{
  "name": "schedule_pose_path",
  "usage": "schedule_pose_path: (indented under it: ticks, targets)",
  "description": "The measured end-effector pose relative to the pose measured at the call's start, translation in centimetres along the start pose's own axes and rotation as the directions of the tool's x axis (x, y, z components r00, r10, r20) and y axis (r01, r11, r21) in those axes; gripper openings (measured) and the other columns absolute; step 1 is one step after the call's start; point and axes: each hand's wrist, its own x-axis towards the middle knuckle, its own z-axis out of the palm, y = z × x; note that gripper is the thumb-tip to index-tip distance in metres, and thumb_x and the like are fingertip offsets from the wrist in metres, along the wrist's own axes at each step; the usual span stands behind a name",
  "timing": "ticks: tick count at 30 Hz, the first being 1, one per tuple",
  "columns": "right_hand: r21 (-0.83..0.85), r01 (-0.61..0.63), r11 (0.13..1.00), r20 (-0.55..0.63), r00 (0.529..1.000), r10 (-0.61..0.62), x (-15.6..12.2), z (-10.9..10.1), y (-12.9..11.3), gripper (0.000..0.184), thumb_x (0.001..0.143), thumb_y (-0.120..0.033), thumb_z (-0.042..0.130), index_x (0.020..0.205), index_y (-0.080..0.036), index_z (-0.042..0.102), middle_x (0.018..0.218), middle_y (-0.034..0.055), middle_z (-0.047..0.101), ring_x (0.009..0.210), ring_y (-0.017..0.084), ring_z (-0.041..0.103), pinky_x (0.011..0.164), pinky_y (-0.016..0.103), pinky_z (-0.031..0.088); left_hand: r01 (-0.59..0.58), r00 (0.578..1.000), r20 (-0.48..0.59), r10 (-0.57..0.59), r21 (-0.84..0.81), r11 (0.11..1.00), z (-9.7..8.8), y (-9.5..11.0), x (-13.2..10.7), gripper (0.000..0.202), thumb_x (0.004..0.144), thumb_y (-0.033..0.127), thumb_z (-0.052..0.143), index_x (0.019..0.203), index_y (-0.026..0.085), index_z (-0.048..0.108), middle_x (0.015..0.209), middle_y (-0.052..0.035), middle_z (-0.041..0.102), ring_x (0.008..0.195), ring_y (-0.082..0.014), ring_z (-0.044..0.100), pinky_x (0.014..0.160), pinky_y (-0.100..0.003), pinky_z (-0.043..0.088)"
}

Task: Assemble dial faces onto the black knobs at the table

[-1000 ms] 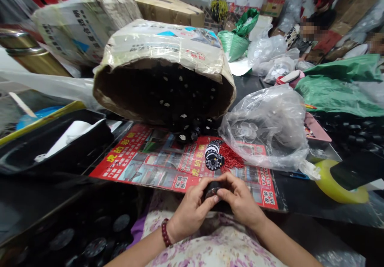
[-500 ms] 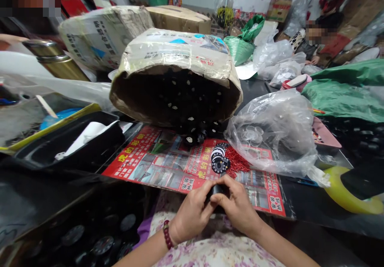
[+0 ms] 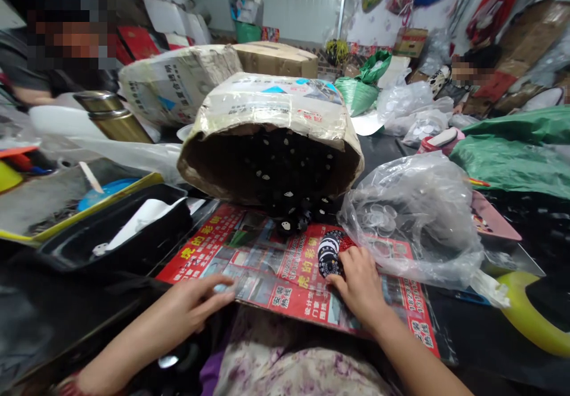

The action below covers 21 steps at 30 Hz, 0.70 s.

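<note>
Your right hand is down on the red printed board, fingers bent and reaching forward, thumb partly spread from them. The overlapping black-and-white dial discs lie just off your thumb and index finger, on the left. Fingertips appear to meet the near edge of the discs or the small red pieces just ahead of them; your own hand hides the contact, so whether anything is gripped cannot be told.

Your left hand is over the board's near left edge, thumb and fingers parted, no hold visible. The pale patch between its fingertips is probably print on the board, though blur leaves this unsure.

Ahead of both hands: carton on its side, black pieces with pale marks spilling from its mouth. Right of and beyond your right hand: clear plastic bag. Beyond your left hand, further left: black tray with a white sheet in it.

Step, as judged: right hand at the small-parts supply, left hand free. From here, the move calls for a fine thumb-and-finger pinch, separating one piece without scattering its neighbours.
</note>
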Motion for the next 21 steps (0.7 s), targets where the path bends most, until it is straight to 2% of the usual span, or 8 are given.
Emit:
schedule_pose_path:
  ticks: [2,5,8,11,14,17,19,21]
  targets:
    - [-0.075,-0.004,0.997,-0.017,1.000,0.003,0.4,0.6,-0.6,0.016,0.076,-0.026,0.067,0.079,-0.019,0.053,0.090,0.0080,0.054,0.087,0.026,0.046,0.076,0.039,0.038,-0.110,0.994,0.005,0.110,0.122,0.986,0.3,2.9,2.4,0.038,0.076,0.054,0.053,0.092,0.022,0.067,0.057,0.0012,0.061,0.047,-0.0165,0.055,0.051,-0.024,0.036]
    - [-0.077,0.000,0.997,-0.054,0.999,-0.004,0.5,1.3,-1.0,0.015,0.076,-0.020,0.065,0.080,-0.019,0.050,0.089,0.0070,0.054,0.085,0.025,0.046,0.075,0.038,0.038,-0.095,0.989,-0.093,0.111,0.169,0.981,1.4,6.2,6.7,0.039,0.076,0.055,0.052,0.075,0.019,0.067,0.055,-0.0022,0.061,0.052,-0.0190,0.057,0.054,-0.026,0.034]
    - [-0.062,0.008,0.998,-0.097,0.995,-0.014,0.1,1.7,-1.2,0.016,0.075,-0.011,0.060,0.084,-0.019,0.050,0.087,0.0066,0.055,0.083,0.025,0.048,0.073,0.036,0.038,-0.060,0.984,-0.166,0.068,0.052,0.997,3.0,7.2,10.7,0.034,0.071,0.050,0.061,0.070,0.016,0.063,0.052,-0.0029,0.058,0.054,-0.0197,0.057,0.053,-0.026,0.033]
    - [0.071,0.068,0.995,-0.100,0.993,-0.061,-0.6,1.7,-1.3,0.018,0.078,-0.004,0.048,0.085,-0.020,0.052,0.079,0.0048,0.057,0.074,0.022,0.051,0.066,0.032,0.038,-0.066,0.981,-0.184,0.056,-0.054,0.996,4.8,6.9,12.6,0.025,0.070,0.040,0.064,0.067,0.016,0.058,0.052,-0.0009,0.056,0.051,-0.0162,0.055,0.050,-0.025,0.033]
    - [0.301,0.188,0.935,-0.113,0.980,-0.161,-1.8,1.5,-1.1,0.024,0.084,-0.005,0.039,0.093,-0.020,0.055,0.078,0.0050,0.060,0.072,0.019,0.055,0.065,0.029,0.041,-0.037,0.990,-0.144,0.005,-0.225,0.974,6.5,6.2,11.8,0.024,0.075,0.041,0.057,0.072,0.018,0.053,0.052,0.0026,0.053,0.039,-0.0115,0.048,0.040,-0.022,0.030]
    - [0.374,0.269,0.887,-0.071,0.962,-0.262,-2.7,1.1,-0.8,0.033,0.083,-0.007,0.042,0.107,-0.022,0.059,0.082,0.0064,0.061,0.074,0.020,0.057,0.065,0.030,0.043,0.023,0.997,-0.062,-0.052,-0.395,0.918,8.0,5.6,9.1,0.031,0.078,0.050,0.050,0.082,0.019,0.049,0.052,0.0040,0.054,0.032,-0.0092,0.043,0.031,-0.020,0.027]
    - [0.463,0.223,0.858,0.001,0.968,-0.252,-2.6,0.8,-1.0,0.037,0.081,-0.008,0.042,0.108,-0.023,0.062,0.082,0.0059,0.062,0.073,0.019,0.057,0.064,0.029,0.044,0.067,0.998,0.017,-0.068,-0.524,0.849,9.0,5.6,6.9,0.035,0.078,0.052,0.050,0.089,0.020,0.048,0.055,0.0037,0.057,0.030,-0.0079,0.043,0.029,-0.018,0.028]
    - [0.608,0.071,0.791,0.044,0.992,-0.122,-2.1,0.4,-1.5,0.032,0.084,-0.012,0.042,0.106,-0.023,0.062,0.081,0.0045,0.062,0.072,0.018,0.058,0.064,0.028,0.045,0.133,0.989,0.137,-0.051,-0.700,0.702,10.0,6.0,4.9,0.040,0.075,0.050,0.057,0.100,0.020,0.049,0.063,0.0020,0.062,0.031,-0.0064,0.045,0.028,-0.016,0.030]
